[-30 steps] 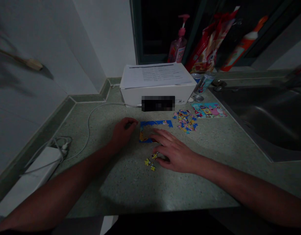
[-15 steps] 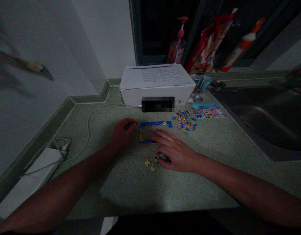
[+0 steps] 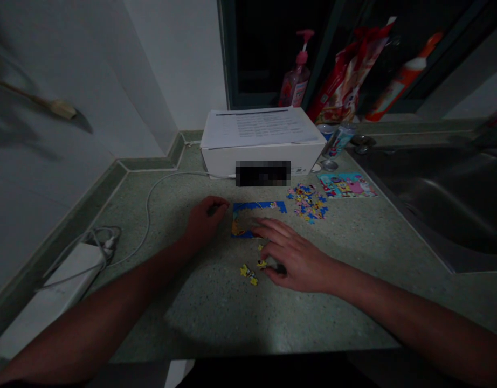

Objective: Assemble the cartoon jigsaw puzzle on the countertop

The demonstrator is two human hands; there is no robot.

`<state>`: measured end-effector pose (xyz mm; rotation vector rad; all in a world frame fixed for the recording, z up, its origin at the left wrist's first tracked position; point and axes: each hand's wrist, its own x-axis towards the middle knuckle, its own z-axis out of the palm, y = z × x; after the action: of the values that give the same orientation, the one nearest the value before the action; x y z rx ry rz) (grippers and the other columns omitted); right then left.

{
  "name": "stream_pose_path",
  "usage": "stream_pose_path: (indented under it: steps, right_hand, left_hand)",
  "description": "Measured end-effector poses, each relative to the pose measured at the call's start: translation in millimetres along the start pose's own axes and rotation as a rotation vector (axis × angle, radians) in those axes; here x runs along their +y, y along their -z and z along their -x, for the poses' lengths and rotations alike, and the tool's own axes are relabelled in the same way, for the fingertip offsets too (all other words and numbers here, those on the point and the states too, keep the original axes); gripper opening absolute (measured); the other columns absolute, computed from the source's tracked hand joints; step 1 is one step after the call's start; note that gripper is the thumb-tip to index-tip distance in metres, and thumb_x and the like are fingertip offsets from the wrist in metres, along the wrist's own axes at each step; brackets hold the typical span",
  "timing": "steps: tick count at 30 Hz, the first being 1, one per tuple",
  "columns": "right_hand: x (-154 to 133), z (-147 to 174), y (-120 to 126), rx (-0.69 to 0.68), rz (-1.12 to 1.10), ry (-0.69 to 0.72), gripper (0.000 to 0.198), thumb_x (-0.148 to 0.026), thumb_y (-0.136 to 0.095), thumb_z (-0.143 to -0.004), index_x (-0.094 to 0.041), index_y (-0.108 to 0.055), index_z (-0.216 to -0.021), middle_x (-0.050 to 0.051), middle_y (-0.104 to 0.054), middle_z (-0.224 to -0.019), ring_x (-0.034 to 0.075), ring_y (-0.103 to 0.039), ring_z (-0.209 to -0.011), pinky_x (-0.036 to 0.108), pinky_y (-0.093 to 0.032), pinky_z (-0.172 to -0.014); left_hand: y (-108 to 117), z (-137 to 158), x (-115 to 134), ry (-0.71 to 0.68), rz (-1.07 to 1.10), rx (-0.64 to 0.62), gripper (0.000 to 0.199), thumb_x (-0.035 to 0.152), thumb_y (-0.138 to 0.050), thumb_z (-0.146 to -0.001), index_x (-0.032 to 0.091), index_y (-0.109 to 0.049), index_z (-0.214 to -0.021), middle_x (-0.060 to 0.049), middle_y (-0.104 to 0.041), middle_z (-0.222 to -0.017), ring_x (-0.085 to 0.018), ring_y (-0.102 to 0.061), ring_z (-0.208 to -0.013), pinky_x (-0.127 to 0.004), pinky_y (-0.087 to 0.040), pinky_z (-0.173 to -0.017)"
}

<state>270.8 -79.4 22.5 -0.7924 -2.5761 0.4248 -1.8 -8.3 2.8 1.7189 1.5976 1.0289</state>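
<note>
A partly joined jigsaw puzzle [image 3: 248, 206] lies on the counter, its blue border pieces running along the top, left and bottom. Beside its left edge rests my left hand [image 3: 206, 218], fingers curled in and thumb close to the index finger; nothing shows in them. My right hand [image 3: 295, 256] reaches over the puzzle's lower right side, covering part of it. Its thumb and index finger close on a yellow puzzle piece [image 3: 261, 264], while the other fingers stretch out. Several yellow pieces joined together [image 3: 248, 274] lie just left of that thumb.
A pile of loose puzzle pieces [image 3: 308, 202] and a colourful picture card [image 3: 347, 185] lie to the right. Behind stands a white box [image 3: 260, 151] with paper on top. A sink [image 3: 446, 199] borders the right; a power strip [image 3: 66, 291] and cable [image 3: 147, 210] lie left.
The view has shifted slightly. My right hand has moved a little down, showing more of the yellow piece at its fingertips. My left hand stays beside the puzzle.
</note>
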Motion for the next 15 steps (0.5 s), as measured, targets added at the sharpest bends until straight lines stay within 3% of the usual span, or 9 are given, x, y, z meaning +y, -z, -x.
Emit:
stream_pose_path:
  steps: [8, 15]
  right_hand:
    - [0.2, 0.5, -3.4, -0.003, 0.026, 0.014, 0.017, -0.017, -0.07, -0.084, -0.019, -0.068, -0.1, 0.019, -0.059, -0.153, 0.034, -0.038, -0.157, 0.06, -0.031, -0.13]
    - [11.4, 0.7, 4.6, 0.061, 0.04, 0.017, 0.026, -0.017, -0.071, -0.082, -0.022, -0.065, -0.107, 0.016, -0.062, -0.149, 0.034, -0.04, -0.155, 0.06, -0.034, -0.128]
  left_hand:
    - [0.3, 0.3, 1.2, 0.001, -0.009, 0.003, 0.019, 0.038, -0.062, -0.09, 0.024, -0.074, -0.095, -0.006, -0.08, -0.101, -0.026, -0.073, -0.098, -0.047, -0.056, -0.099]
    - [1.8, 0.3, 4.4, 0.02, -0.031, -0.013, 0.017, 0.036, -0.062, -0.091, 0.024, -0.074, -0.094, -0.005, -0.08, -0.102, -0.026, -0.073, -0.099, -0.045, -0.057, -0.099]
